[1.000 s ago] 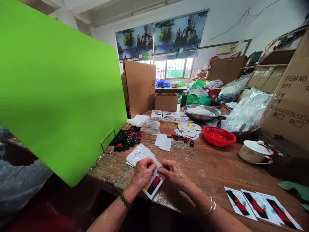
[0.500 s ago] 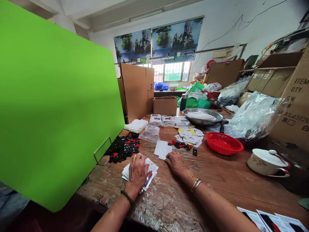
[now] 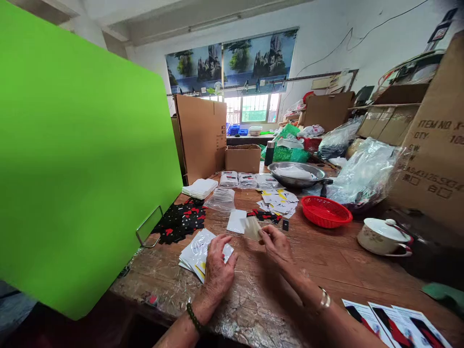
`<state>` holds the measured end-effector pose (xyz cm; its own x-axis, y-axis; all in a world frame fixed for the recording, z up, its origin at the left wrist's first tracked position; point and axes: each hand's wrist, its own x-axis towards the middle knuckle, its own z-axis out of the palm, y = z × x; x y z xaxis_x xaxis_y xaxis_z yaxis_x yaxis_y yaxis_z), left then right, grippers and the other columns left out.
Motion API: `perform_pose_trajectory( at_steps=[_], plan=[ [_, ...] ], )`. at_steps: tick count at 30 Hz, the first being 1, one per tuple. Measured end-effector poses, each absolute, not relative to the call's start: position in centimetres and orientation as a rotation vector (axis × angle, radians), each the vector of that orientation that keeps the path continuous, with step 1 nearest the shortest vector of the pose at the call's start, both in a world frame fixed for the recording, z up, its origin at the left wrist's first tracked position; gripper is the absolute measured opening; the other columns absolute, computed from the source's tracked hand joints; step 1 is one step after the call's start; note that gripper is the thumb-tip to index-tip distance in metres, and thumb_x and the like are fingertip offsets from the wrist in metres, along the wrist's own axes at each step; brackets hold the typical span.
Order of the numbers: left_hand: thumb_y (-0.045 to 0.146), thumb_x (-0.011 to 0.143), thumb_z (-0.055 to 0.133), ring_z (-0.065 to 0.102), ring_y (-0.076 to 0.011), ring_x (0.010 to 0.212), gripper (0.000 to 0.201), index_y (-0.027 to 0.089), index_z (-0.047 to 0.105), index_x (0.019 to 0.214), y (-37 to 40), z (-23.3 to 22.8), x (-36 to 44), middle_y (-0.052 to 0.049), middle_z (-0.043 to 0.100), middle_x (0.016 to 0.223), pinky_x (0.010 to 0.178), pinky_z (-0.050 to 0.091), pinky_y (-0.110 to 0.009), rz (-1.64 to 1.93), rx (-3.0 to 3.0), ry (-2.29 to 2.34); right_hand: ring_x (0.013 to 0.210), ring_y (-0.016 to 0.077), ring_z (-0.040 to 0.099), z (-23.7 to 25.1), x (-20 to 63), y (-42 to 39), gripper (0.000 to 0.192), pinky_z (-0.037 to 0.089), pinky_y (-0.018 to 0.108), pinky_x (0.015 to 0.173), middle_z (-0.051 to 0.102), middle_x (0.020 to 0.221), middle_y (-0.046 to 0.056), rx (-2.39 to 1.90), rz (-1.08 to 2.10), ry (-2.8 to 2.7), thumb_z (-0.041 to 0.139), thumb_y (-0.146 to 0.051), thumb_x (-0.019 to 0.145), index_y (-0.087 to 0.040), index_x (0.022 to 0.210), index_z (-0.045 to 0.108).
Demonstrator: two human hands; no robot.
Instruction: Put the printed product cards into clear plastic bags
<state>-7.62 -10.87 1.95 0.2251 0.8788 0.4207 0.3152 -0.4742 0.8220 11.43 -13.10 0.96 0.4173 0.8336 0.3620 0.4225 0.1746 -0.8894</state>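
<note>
In the right hand (image 3: pixel 278 246), a thin beige sheet (image 3: pixel 251 228) was finger-pinched, pointing leftward, its long axis unclear. Glossy white cards (image 3: pixel 195 250) were partly hidden by the loosely spread left hand (image 3: pixel 219 266).

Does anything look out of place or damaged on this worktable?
Slightly, yes: one small black rectangular piece lies apart from the jumbled red-and-black pieces nearby, and the clear plastic film along the brown tabletop's near edge is crumpled. The glossy white flat stack by the left hand is also uneven.

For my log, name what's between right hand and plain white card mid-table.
Head view: a pale slip, pinched in the right hand, between it and the white card.
</note>
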Motion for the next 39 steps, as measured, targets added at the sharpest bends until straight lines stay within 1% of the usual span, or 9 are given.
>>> perform_pose_trajectory(
  at_steps=[4, 7, 10, 13, 16, 21, 25, 31, 39],
  plan=[
    [0.022, 0.064, 0.075, 0.064, -0.0251, 0.099, 0.062, 0.018, 0.056, 0.123, -11.9, 3.1, -6.0, -0.013, 0.067, 0.113, 0.080, 0.053, -0.036, 1.130, 1.386, 0.951, 0.046, 0.0123, 0.043, 2.5, 11.1, -18.1, 0.046, 0.030, 0.023, 0.044, 0.053, 0.054, -0.003, -1.255, 0.945, -0.901, 0.067, -0.065, 0.072, -0.021, 0.078, 0.054],
    [0.032, 0.059, 0.081, 0.066, -0.0195, 0.069, 0.050, 0.013, 0.064, 0.102, -13.2, 3.0, -5.6, -0.009, 0.073, 0.085, 0.063, 0.052, -0.030, 0.930, 1.150, 0.848, 0.045, 0.0105, 0.043, 2.4, 11.3, -20.8, 0.052, 0.030, 0.022, 0.043, 0.054, 0.055, -0.003, -1.237, 1.016, -0.807, 0.075, -0.066, 0.062, -0.020, 0.076, 0.057],
    [0.034, 0.054, 0.085, 0.061, -0.0151, 0.056, 0.041, 0.012, 0.066, 0.082, -14.6, 2.5, -5.9, -0.005, 0.071, 0.068, 0.056, 0.049, -0.026, 0.848, 1.073, 0.843, 0.047, 0.0106, 0.045, 1.6, 12.1, -22.3, 0.050, 0.031, 0.023, 0.045, 0.054, 0.059, -0.002, -1.289, 0.941, -0.794, 0.077, -0.063, 0.061, -0.018, 0.074, 0.060],
    [0.031, 0.050, 0.087, 0.062, -0.0147, 0.057, 0.039, 0.012, 0.067, 0.077, -15.7, 2.1, -6.3, -0.006, 0.073, 0.068, 0.057, 0.048, -0.025, 0.838, 1.053, 0.850, 0.051, 0.0141, 0.048, 1.0, 12.7, -23.4, 0.043, 0.037, 0.026, 0.050, 0.054, 0.061, -0.001, -1.373, 0.876, -0.847, 0.070, -0.059, 0.066, -0.018, 0.073, 0.060],
    [0.031, 0.051, 0.085, 0.062, -0.0146, 0.056, 0.037, 0.012, 0.066, 0.077, -16.4, 1.7, -6.1, -0.006, 0.072, 0.067, 0.056, 0.048, -0.025, 0.869, 1.065, 0.890, 0.070, 0.0223, 0.056, 1.1, 12.0, -24.8, 0.030, 0.045, 0.035, 0.065, 0.061, 0.078, 0.005, -1.515, 0.516, -0.943, 0.063, -0.047, 0.074, -0.019, 0.082, 0.061],
    [0.029, 0.055, 0.081, 0.061, -0.0145, 0.057, 0.036, 0.014, 0.062, 0.082, -17.2, 0.5, -4.5, -0.002, 0.069, 0.065, 0.055, 0.047, -0.025, 1.049, 1.142, 0.993, 0.099, 0.0287, 0.052, 1.1, 7.7, -26.7, 0.019, 0.043, 0.044, 0.089, 0.060, 0.103, 0.009, -1.551, 0.060, -1.350, 0.063, -0.020, 0.076, -0.021, 0.095, 0.061],
    [0.029, 0.060, 0.079, 0.063, -0.0150, 0.062, 0.036, 0.016, 0.061, 0.087, -18.5, 0.0, -3.6, -0.002, 0.069, 0.071, 0.059, 0.048, -0.024, 1.084, 1.158, 0.948, 0.094, 0.0271, 0.053, -0.4, 5.6, -26.5, 0.020, 0.047, 0.039, 0.082, 0.060, 0.100, 0.009, -1.597, 0.014, -1.499, 0.055, -0.007, 0.080, -0.020, 0.095, 0.057],
    [0.024, 0.058, 0.080, 0.067, -0.0168, 0.071, 0.043, 0.016, 0.060, 0.095, -20.5, 0.4, -3.9, -0.007, 0.072, 0.083, 0.066, 0.051, -0.026, 1.033, 1.084, 0.844, 0.087, 0.0262, 0.055, -1.6, 6.2, -26.1, 0.017, 0.046, 0.036, 0.075, 0.063, 0.090, 0.008, -1.712, -0.056, -1.515, 0.044, -0.012, 0.094, -0.020, 0.085, 0.056],
    [0.022, 0.059, 0.080, 0.066, -0.0145, 0.071, 0.037, 0.015, 0.059, 0.088, -21.6, 0.4, -3.8, -0.007, 0.071, 0.084, 0.063, 0.053, -0.024, 0.919, 0.939, 0.829, 0.078, 0.0226, 0.058, -1.7, 6.9, -25.9, 0.017, 0.043, 0.032, 0.071, 0.061, 0.082, 0.007, -1.705, 0.114, -1.366, 0.047, -0.013, 0.088, -0.020, 0.076, 0.056]
  ],
)
